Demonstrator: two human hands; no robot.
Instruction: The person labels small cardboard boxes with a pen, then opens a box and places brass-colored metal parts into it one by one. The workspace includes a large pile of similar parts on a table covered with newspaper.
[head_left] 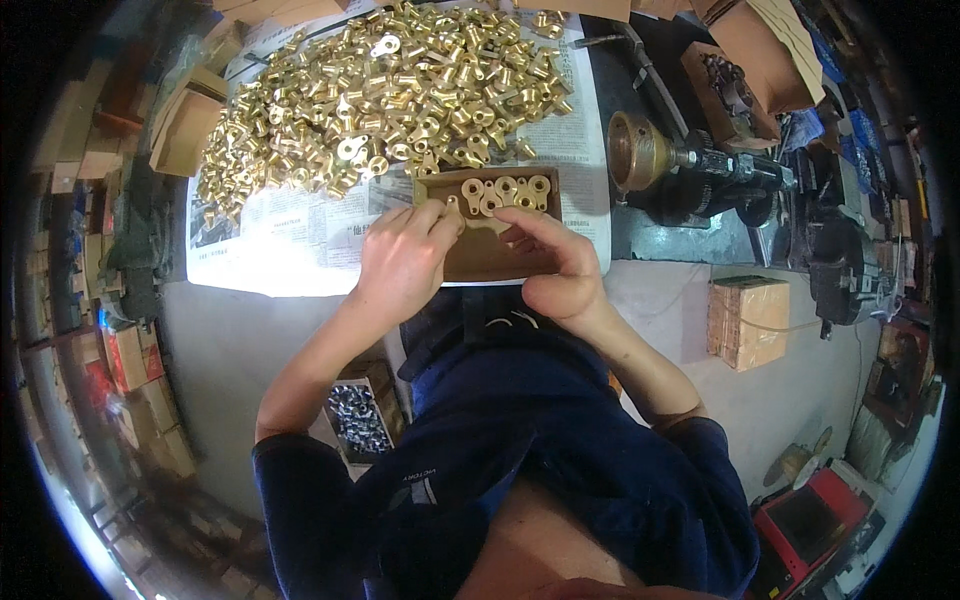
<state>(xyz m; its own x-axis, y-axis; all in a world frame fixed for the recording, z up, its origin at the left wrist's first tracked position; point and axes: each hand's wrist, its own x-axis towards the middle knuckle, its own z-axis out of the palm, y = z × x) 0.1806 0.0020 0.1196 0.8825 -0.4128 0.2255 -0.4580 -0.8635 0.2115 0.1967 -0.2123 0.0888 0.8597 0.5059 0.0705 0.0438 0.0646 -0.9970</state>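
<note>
My left hand (pixel 408 248) is over the left side of a small cardboard box (pixel 490 265), its fingers pinched on a brass fitting (pixel 453 204) that shows only in part. In the box's far half, several brass fittings with round flanged holes (pixel 507 188) lie side by side in close rows. My right hand (pixel 562 255) reaches in from the right. Its index finger is stretched out, with the tip at the near edge of those fittings, and its other fingers are bent below. It appears to hold nothing. Beyond the box spreads a large heap of loose brass fittings (pixel 390 100).
Newspaper (pixel 575 150) covers the bench under the heap. On the right stands a dark machine with a brass-coloured round end (pixel 637 152), beside a carton of metal parts (pixel 730 95). A box of silvery parts (pixel 360 418) and a taped carton (pixel 748 322) sit on the floor.
</note>
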